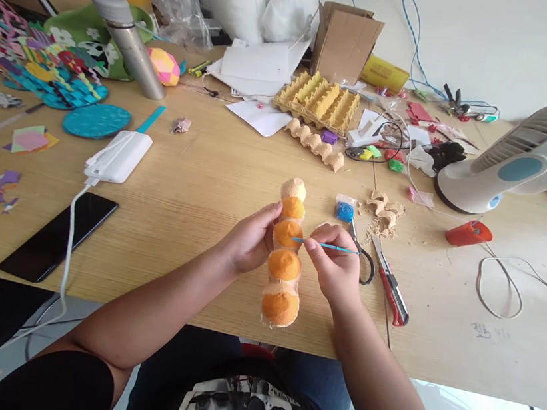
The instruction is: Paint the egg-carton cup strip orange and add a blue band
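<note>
A wooden table (195, 188) serves as the dial. Toward half past twelve lies a yellow egg tray (314, 103), a beige carton strip (314, 144) just in front. Between two and three stands a white fan (505, 161); at three, a red cup (466, 233). Near four lie scissors (370, 270) and a red utility knife (396, 296). Between eight and nine lies a black phone (57, 237); at nine, a white power bank (124, 158); at ten, a metal bottle (144, 59).

White wall (497, 39) behind wooden table (211, 177)
</note>
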The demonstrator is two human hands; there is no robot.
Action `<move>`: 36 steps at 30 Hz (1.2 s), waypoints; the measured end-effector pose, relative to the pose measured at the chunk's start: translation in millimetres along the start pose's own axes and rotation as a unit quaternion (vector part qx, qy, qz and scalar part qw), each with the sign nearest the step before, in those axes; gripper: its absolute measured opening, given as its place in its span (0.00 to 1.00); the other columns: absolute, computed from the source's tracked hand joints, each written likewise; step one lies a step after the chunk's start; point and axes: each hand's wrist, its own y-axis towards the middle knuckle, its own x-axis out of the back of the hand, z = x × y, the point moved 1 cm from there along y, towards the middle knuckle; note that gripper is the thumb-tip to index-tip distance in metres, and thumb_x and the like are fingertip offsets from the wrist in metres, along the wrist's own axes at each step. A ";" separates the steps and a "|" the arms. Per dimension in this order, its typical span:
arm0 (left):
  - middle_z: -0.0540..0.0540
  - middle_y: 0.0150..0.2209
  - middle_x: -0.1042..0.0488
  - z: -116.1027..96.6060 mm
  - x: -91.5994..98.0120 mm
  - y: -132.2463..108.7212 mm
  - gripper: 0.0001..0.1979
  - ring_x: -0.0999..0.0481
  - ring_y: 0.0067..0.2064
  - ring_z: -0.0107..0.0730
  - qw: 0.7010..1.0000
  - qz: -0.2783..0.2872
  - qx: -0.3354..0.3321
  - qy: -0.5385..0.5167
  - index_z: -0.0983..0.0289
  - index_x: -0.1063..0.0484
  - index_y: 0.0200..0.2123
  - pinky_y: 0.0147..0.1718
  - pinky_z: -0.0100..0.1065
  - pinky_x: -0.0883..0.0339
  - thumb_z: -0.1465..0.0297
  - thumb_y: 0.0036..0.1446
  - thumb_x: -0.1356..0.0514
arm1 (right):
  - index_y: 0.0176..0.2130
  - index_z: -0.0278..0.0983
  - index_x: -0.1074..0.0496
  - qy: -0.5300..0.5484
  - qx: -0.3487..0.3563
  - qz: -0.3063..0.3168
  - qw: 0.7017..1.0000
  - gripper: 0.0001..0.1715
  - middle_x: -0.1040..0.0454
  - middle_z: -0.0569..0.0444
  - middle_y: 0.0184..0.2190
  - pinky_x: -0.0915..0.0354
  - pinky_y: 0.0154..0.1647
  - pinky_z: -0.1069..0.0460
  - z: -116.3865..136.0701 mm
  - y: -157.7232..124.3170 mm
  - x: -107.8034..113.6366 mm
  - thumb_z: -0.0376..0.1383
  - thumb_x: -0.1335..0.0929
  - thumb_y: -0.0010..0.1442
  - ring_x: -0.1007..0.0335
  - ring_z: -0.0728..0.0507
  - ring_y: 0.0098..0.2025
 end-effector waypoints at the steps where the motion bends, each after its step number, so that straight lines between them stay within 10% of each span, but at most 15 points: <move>1: 0.51 0.35 0.21 0.1 -0.5 -0.2 0.12 0.23 0.34 0.31 1.000 0.001 0.004 -0.004 0.60 0.22 0.38 0.37 0.34 0.28 0.58 0.65 0.30 | 0.29 0.43 0.27 -0.015 0.002 0.007 1.000 0.21 0.29 0.56 0.27 0.38 0.37 0.46 0.6 -0.3 -0.4 0.50 0.20 0.61 0.36 0.44 0.32; 36: 0.51 0.31 0.24 -0.5 -2.0 -1.9 0.12 0.25 0.29 0.28 0.999 -0.026 -0.026 -0.016 0.62 0.24 0.36 0.29 0.29 0.33 0.62 0.63 0.28 | 0.29 0.41 0.25 -0.131 0.114 0.098 0.980 0.15 0.23 0.56 0.26 0.33 0.30 0.50 3.6 3.0 6.9 0.39 0.23 0.65 0.30 0.47 0.28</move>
